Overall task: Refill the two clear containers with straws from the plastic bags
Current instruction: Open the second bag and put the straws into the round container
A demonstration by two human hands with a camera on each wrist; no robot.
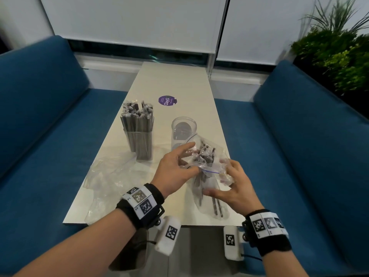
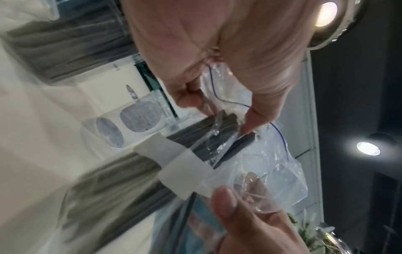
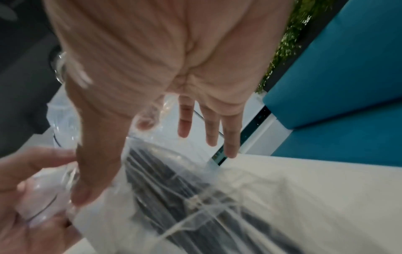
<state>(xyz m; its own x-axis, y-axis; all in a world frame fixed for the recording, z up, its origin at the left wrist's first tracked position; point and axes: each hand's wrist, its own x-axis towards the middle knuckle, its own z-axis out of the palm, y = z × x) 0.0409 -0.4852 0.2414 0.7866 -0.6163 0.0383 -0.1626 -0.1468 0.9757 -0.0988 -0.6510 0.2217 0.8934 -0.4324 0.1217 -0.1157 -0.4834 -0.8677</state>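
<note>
A clear zip bag (image 1: 212, 204) of dark straws (image 1: 205, 156) lies at the table's near right, its mouth raised toward the empty clear container (image 1: 183, 126). My left hand (image 1: 179, 162) pinches the bag's mouth with thumb and fingers; in the left wrist view my left hand (image 2: 217, 51) touches the straw ends (image 2: 206, 137), which a white paper band (image 2: 174, 163) binds. My right hand (image 1: 229, 184) pinches the bag's other side; in the right wrist view its thumb and index finger hold the film (image 3: 174, 197) while the other fingers (image 3: 211, 130) stay straight. The second container (image 1: 138, 140) stands full of straws.
An empty crumpled plastic bag (image 1: 105, 176) lies at the near left of the narrow white table (image 1: 179, 82). A purple round sticker (image 1: 167, 100) is on the tabletop farther back. Blue benches (image 1: 50, 136) flank the table, and plants (image 1: 339, 56) stand at the far right.
</note>
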